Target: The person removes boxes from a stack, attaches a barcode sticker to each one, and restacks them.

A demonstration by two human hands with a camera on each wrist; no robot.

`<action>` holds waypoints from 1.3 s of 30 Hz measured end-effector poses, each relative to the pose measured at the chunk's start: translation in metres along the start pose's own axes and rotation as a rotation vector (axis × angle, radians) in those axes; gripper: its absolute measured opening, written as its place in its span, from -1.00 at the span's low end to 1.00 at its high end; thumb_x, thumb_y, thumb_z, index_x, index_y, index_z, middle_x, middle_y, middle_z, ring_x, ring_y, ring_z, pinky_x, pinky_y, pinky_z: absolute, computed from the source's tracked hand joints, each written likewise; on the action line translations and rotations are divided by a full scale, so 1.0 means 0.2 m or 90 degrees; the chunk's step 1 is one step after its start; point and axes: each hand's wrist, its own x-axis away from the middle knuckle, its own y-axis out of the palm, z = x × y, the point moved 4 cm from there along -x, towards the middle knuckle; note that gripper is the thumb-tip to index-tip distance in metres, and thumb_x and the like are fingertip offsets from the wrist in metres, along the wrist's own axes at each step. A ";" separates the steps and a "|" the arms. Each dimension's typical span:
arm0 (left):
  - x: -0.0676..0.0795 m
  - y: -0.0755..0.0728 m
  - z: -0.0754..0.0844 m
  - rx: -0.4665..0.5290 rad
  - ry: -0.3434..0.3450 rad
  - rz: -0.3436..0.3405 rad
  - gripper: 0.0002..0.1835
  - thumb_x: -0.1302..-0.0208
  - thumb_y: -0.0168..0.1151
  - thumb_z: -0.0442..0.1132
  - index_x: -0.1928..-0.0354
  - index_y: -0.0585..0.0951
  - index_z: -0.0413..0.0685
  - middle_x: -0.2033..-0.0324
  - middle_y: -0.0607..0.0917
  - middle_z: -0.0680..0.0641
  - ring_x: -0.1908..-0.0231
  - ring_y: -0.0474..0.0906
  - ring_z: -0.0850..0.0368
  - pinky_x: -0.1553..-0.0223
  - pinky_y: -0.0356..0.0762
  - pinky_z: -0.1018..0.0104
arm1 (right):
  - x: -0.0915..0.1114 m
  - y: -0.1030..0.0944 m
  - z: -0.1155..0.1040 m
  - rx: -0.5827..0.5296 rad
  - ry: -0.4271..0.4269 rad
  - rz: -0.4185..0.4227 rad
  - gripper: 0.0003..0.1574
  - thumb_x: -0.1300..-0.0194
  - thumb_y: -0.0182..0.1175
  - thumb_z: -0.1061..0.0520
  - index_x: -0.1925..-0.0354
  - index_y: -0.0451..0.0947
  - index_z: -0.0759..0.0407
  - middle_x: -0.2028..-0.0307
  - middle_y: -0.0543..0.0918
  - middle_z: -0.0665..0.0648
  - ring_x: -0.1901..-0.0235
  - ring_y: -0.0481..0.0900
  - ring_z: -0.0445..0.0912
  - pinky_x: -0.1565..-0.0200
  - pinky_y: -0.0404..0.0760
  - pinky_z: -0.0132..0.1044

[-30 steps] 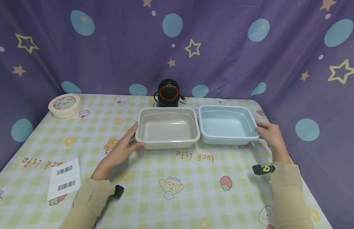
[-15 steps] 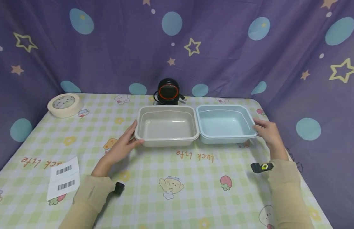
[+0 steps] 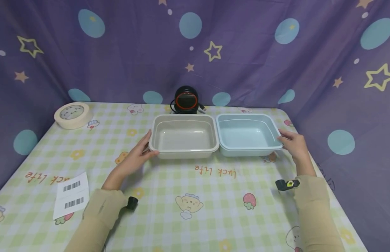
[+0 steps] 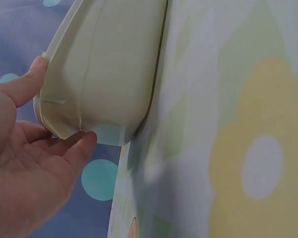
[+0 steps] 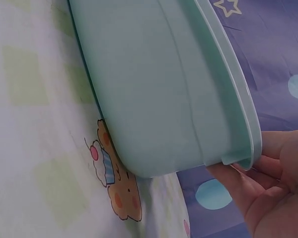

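A beige plastic basin and a light blue plastic basin stand side by side on the table, their rims nearly touching. My left hand holds the near left corner of the beige basin. In the left wrist view, the thumb lies on its rim and curled fingertips reach its side wall. My right hand grips the right rim of the light blue basin. In the right wrist view, the right hand's fingers curl at the rim's end. Both basins look empty inside.
A black scanner-like device with a cable stands behind the beige basin. Masking tape lies at the back left. A paper sheet with two barcodes lies at the left. A purple curtain rises behind the checked tablecloth.
Both hands have shifted the basins slightly away, toward the curtain. The light blue basin has also moved a little left, closing up to the beige one.
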 end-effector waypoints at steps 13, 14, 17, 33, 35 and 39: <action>0.17 -0.16 0.01 0.010 -0.017 0.025 -0.11 -0.43 0.11 -0.12 -0.53 -0.25 -0.03 -0.54 -0.24 -0.09 -0.51 -0.15 -0.18 -0.43 0.16 0.15 | 0.04 -0.03 -0.03 0.046 0.049 0.064 -0.35 -0.42 0.05 -0.04 -0.33 0.33 0.29 -0.26 0.44 0.40 0.43 0.34 -0.63 0.36 0.51 -0.76; 0.20 -0.18 0.01 0.003 -0.013 0.031 -0.13 -0.43 0.10 -0.14 -0.53 -0.23 -0.06 -0.54 -0.22 -0.11 -0.50 -0.14 -0.20 -0.42 0.20 0.30 | 0.04 -0.04 -0.03 0.052 0.056 0.078 -0.35 -0.42 0.06 -0.05 -0.33 0.34 0.27 -0.25 0.46 0.38 0.45 0.33 -0.63 0.37 0.50 -0.76; 0.28 -0.24 0.00 -0.032 -0.005 0.059 -0.16 -0.43 0.10 -0.17 -0.52 -0.17 -0.12 -0.53 -0.13 -0.20 -0.48 -0.09 -0.24 -0.25 0.24 0.73 | 0.05 -0.06 -0.05 0.061 0.068 0.105 -0.35 -0.42 0.05 -0.08 -0.33 0.34 0.21 -0.24 0.48 0.33 0.52 0.33 -0.66 0.39 0.47 -0.78; 0.66 -0.58 -0.20 -0.192 -0.071 0.202 -0.25 -0.39 0.17 -0.10 -0.50 0.07 -0.04 -0.35 0.27 0.35 0.00 0.13 0.96 0.06 0.17 0.99 | 0.13 -0.07 -0.18 -0.102 0.004 0.223 -0.48 -0.34 0.21 0.03 -0.22 0.50 0.14 -0.15 0.61 0.06 0.25 0.56 -0.62 0.16 0.53 -0.76; 0.69 -0.61 -0.24 -0.207 -0.086 0.217 -0.27 -0.37 0.19 -0.09 -0.48 0.15 -0.10 -0.21 0.32 0.54 0.05 0.14 0.98 0.13 0.19 0.99 | 0.14 -0.07 -0.20 -0.121 -0.011 0.228 -0.47 -0.33 0.22 0.04 -0.22 0.50 0.16 -0.15 0.61 0.08 0.23 0.58 -0.59 0.15 0.54 -0.75; 0.74 -0.67 -0.30 -0.250 -0.102 0.252 -0.33 -0.35 0.22 -0.10 -0.37 0.29 -0.30 -0.03 0.50 0.48 0.17 0.16 0.97 0.26 0.22 0.98 | 0.15 -0.06 -0.23 -0.157 -0.038 0.234 -0.47 -0.31 0.25 0.08 -0.20 0.50 0.22 -0.09 0.65 0.04 0.25 0.60 -0.58 0.15 0.56 -0.73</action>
